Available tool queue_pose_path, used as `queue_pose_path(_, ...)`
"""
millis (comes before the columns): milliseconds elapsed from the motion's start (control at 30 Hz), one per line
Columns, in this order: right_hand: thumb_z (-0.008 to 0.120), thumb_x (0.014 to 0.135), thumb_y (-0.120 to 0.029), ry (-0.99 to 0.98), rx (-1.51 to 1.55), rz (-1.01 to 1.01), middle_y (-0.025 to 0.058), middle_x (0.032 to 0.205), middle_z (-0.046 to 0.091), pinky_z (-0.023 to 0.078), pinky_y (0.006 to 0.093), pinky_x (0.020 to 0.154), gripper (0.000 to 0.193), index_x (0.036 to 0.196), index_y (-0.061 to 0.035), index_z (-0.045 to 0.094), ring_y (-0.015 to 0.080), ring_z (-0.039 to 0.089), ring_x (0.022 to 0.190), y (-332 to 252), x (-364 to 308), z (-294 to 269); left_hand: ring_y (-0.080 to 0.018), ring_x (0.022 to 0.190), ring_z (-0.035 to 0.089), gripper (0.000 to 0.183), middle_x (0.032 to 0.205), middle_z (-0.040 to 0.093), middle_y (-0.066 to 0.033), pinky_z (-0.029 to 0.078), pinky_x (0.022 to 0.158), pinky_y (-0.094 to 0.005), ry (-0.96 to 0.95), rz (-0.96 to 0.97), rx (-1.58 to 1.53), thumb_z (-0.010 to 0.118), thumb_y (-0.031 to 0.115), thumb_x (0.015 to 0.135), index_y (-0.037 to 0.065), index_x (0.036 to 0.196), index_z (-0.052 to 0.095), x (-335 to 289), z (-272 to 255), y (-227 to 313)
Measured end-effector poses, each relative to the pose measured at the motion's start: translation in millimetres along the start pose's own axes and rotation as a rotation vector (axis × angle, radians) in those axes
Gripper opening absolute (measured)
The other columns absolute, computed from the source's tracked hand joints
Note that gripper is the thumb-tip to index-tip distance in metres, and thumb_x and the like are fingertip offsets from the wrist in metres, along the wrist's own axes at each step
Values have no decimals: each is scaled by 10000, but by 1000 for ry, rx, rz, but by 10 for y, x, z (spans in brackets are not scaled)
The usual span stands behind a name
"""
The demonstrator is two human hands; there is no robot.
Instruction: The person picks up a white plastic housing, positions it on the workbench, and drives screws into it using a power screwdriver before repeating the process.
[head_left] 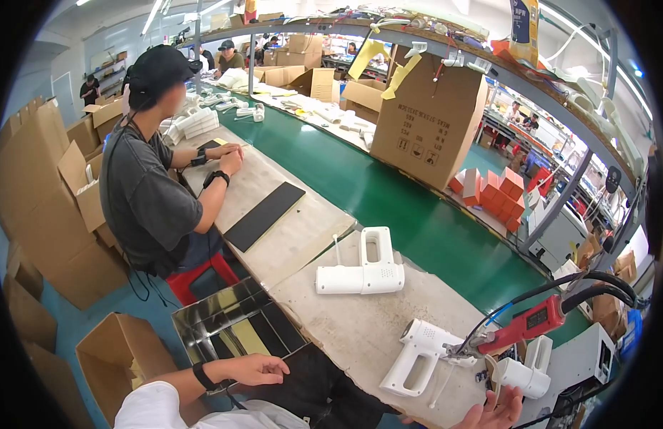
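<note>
My left hand [260,369] rests above my lap beside a shiny metal tray [195,325], its fingers loosely bent and nothing in them. At the lower right my right hand [497,411] is palm up with fingers apart. Just above it, a white gun-shaped plastic device [526,375] sits near the bench edge. A second such device [410,366] lies on the bench, under the tip of a red electric screwdriver [528,324] hanging from black cables. Farther up the bench lies a third white device [360,279] with a loop handle. Small dark screws [481,376] lie by the screwdriver.
A co-worker [156,164] sits at the left, hands together on the bench. A black foam strip [265,216] lies between us. Beyond the bench runs a green conveyor belt [331,154], with a large carton [428,121] behind it. An open cardboard box [113,357] stands at lower left.
</note>
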State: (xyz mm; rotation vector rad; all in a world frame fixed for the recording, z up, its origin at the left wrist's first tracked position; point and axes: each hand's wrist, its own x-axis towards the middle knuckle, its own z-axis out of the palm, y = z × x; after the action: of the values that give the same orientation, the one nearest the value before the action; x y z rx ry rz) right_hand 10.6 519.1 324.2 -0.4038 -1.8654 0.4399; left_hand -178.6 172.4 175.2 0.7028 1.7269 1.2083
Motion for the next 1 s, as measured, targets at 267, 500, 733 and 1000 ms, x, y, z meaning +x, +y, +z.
queue_pose_path(267, 626, 802, -181, 169, 277, 183, 166, 1420, 346, 209, 442, 1085, 768, 1406, 3, 189, 293, 328, 1313, 117, 457, 332, -103, 868, 595, 280, 948, 631, -43, 484, 793, -249, -58, 30, 0, 579, 176, 922, 29, 1157, 537, 64, 14, 61)
queue_pose_path(500, 648, 778, 26, 24, 611, 398, 93, 1140, 536, 428, 272, 830, 743, 1389, -57, 234, 130, 538, 955, 139, 954, 905, -136, 880, 628, 224, 961, 663, -78, 500, 794, -265, 46, 30, -89, 582, 44, 896, 15, 1117, 561, -109, -13, 28)
queue_pose_path(733, 633, 811, -4, 30, 581, 549, 46, 773, 579, 416, 205, 476, 356, 1136, -19, 488, 95, 534, 583, 76, 1000, 768, -115, 870, 613, 215, 942, 658, -64, 492, 773, -252, 76, -3, -198, 580, 23, 885, 10, 1099, 568, -36, -4, 106)
queue_pose_path(1000, 579, 803, 28, 63, 643, 615, 70, 707, 585, 416, 219, 404, 146, 945, 21, 551, 122, 534, 465, -183, 945, 468, -96, 751, 613, 271, 842, 637, -43, 495, 687, -244, 105, 248, -61, 643, 73, 848, -1, 1096, 562, 732, 368, 901)
